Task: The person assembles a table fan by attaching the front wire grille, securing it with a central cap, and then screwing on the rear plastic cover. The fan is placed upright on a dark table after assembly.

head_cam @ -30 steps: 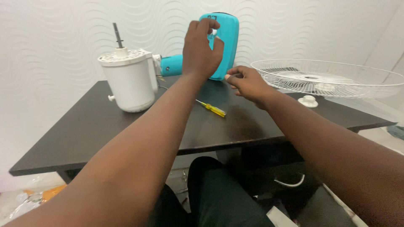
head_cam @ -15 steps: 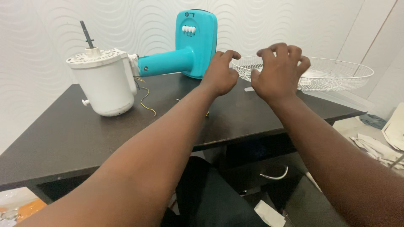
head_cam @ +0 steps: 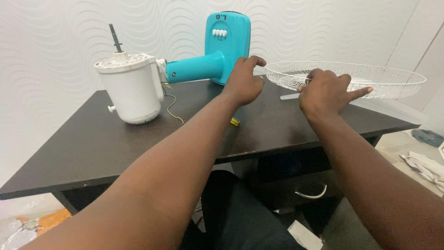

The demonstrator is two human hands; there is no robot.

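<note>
My left hand (head_cam: 245,84) hovers over the dark table (head_cam: 92,143) just in front of the upright turquoise fan base (head_cam: 230,39); its fingers are loosely curled and hold nothing. My right hand (head_cam: 326,92) hangs beside the near rim of the white wire fan guard (head_cam: 370,78), index finger stretched out to the right, nothing in it. The yellow end of a small screwdriver (head_cam: 235,121) peeks out from under my left forearm. A white motor housing (head_cam: 134,88) with a dark shaft stands at the left, joined to the turquoise neck (head_cam: 194,67).
Thin yellow wires (head_cam: 173,109) trail from the motor onto the tabletop. A wavy-patterned white wall is behind the table. A drawer handle (head_cam: 311,194) shows below the table edge. Cloths (head_cam: 425,164) lie on the floor at right, plastic wrapping (head_cam: 32,224) at lower left.
My left hand came down off the turquoise base's top and now hovers in front of it. My right hand rose with fingers spread, then dropped beside the wire guard.
</note>
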